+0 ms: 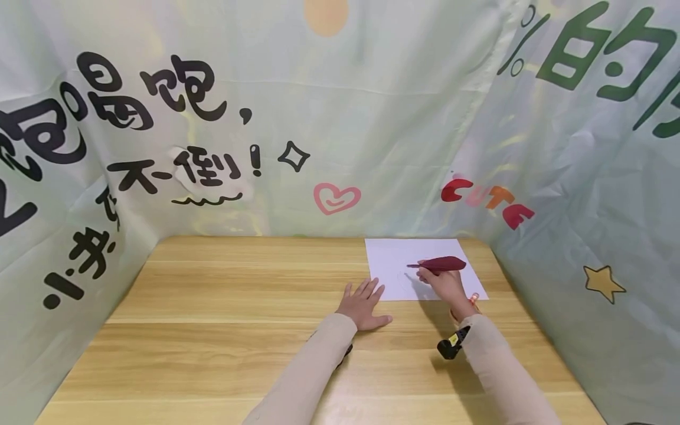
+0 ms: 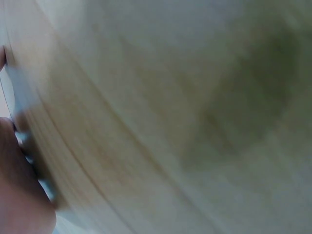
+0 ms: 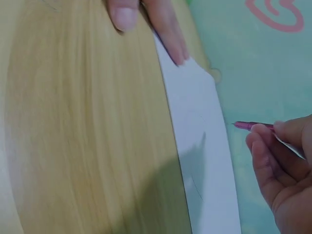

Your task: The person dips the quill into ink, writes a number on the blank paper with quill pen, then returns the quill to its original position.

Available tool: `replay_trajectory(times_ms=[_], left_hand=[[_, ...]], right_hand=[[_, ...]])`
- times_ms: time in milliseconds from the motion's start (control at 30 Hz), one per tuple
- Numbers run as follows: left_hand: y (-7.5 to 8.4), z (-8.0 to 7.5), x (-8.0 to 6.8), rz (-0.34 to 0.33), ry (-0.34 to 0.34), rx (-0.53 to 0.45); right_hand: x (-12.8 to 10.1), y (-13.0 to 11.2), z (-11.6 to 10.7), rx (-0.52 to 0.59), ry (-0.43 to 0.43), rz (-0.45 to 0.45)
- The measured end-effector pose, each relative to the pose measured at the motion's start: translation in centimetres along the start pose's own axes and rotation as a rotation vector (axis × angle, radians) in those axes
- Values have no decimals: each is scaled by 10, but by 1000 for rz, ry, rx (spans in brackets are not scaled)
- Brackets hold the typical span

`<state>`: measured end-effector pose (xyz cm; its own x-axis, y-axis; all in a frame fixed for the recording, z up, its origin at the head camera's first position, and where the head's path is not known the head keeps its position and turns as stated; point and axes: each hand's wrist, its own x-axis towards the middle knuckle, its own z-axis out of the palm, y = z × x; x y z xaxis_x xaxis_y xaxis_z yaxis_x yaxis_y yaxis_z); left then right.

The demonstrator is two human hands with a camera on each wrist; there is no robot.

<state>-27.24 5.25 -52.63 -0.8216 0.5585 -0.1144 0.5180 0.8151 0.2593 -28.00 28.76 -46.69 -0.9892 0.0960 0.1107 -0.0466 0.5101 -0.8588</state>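
Note:
A white sheet of paper [image 1: 393, 254] lies at the table's far right, with a faint curved line on it. My right hand [image 1: 448, 287] pinches a dark red feather pen [image 1: 446, 263] between thumb and fingers. In the right wrist view the tip of the feather pen [image 3: 239, 125] is lifted off the paper [image 3: 217, 165], where a shadow falls. My left hand [image 1: 363, 307] rests with spread fingers on the table, fingertips on the paper's left edge. Only part of the left hand [image 2: 22, 190] shows in the left wrist view.
The wooden table [image 1: 212, 330] stretches out to the left and in front of the paper. A printed cloth backdrop [image 1: 404, 147] rises close behind the paper and along both sides of the table. A black wrist device [image 1: 451, 345] hangs under the right sleeve.

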Motion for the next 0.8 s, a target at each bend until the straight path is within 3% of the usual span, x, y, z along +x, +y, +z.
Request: replay_trajectory(times_ms=[400, 567, 800], left_hand=[[-4, 7, 5, 1, -2, 4], [-4, 4, 3, -4, -8, 7], [-3, 5, 4, -1, -8, 14]], right_hand=[[-9, 14, -45, 65, 69, -41], [-17, 15, -61, 87, 72, -109], [-28, 22, -81, 133, 78, -114]])
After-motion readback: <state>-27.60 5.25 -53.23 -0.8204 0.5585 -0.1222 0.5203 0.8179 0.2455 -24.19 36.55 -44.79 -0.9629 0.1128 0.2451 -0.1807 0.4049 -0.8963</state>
